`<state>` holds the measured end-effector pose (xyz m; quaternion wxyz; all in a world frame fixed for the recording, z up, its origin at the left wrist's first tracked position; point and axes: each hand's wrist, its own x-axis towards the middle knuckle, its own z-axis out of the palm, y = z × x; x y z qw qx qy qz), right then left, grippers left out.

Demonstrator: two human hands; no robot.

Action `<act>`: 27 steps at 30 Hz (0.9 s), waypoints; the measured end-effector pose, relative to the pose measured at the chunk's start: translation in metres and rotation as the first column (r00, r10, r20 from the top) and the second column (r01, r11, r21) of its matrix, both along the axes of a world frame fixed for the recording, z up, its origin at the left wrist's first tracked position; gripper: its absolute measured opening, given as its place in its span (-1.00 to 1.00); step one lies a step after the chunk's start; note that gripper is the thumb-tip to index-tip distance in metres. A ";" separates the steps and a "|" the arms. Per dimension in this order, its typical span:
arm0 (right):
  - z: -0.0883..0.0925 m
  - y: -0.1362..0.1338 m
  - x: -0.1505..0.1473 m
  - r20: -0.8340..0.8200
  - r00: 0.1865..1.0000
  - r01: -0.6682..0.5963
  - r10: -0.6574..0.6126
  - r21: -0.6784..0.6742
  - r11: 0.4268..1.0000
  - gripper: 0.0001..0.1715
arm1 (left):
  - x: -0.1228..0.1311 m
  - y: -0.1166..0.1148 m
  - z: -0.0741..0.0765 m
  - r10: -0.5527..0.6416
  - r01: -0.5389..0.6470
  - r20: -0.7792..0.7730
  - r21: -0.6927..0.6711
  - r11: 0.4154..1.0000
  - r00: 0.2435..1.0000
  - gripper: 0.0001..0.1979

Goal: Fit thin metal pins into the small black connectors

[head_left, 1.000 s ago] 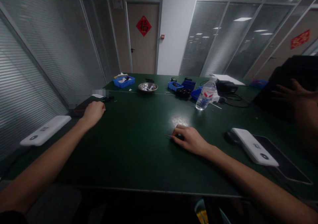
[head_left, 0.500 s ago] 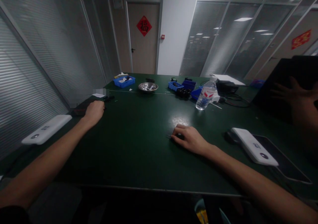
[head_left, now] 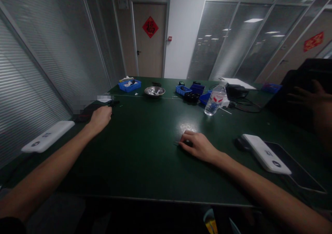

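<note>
My left hand point(head_left: 101, 117) is closed above the left part of the green table point(head_left: 145, 151), its fingers curled down and away from me, so whatever is in them is hidden. Dark items lie just beyond it, and a black object with a red line point(head_left: 84, 116) is beside its wrist. My right hand point(head_left: 195, 144) rests on the middle of the tabletop with thumb and fingertips pinched together. From that pinch a thin, pale, pin-like piece point(head_left: 176, 143) sticks out to the left; its kind is too small to make out.
A water bottle point(head_left: 215, 99), a metal bowl point(head_left: 155, 92) and blue trays point(head_left: 130, 86) stand farther back. White power banks point(head_left: 267, 154) lie at right and left, the right one by a dark flat panel point(head_left: 298, 164). Another person's hand point(head_left: 315, 97) is at the far right.
My left hand has shifted slightly to the right. My right hand stays where it was. The other person's hand has moved a little to the right.
</note>
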<state>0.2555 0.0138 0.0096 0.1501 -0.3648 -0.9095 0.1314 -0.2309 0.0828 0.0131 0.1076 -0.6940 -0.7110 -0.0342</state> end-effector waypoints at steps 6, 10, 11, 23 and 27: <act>-0.004 0.002 0.001 -0.007 1.000 -0.004 0.004 0.004 1.000 -0.78 | 0.066 -0.022 0.016 -0.318 0.319 0.118 0.004 0.948 0.941 -0.77; -0.003 0.001 0.000 -0.003 1.000 0.001 -0.001 0.013 1.000 -0.78 | 0.133 -0.061 0.032 -0.563 0.586 0.290 0.010 0.810 0.774 -0.79; -0.002 0.000 0.000 -0.002 1.000 0.003 -0.003 0.013 1.000 -0.79 | 0.149 -0.071 0.034 -0.609 0.639 0.312 0.008 0.769 0.729 -0.80; -0.002 0.000 -0.001 0.024 1.000 0.007 -0.008 0.008 1.000 -0.84 | 0.222 -0.092 -0.010 -0.778 0.800 0.393 0.152 0.580 0.490 -0.86; 0.000 -0.003 -0.002 0.002 1.000 -0.020 0.020 0.004 1.000 -0.84 | 0.219 -0.090 -0.016 -0.765 0.776 0.448 0.212 0.593 0.462 -0.92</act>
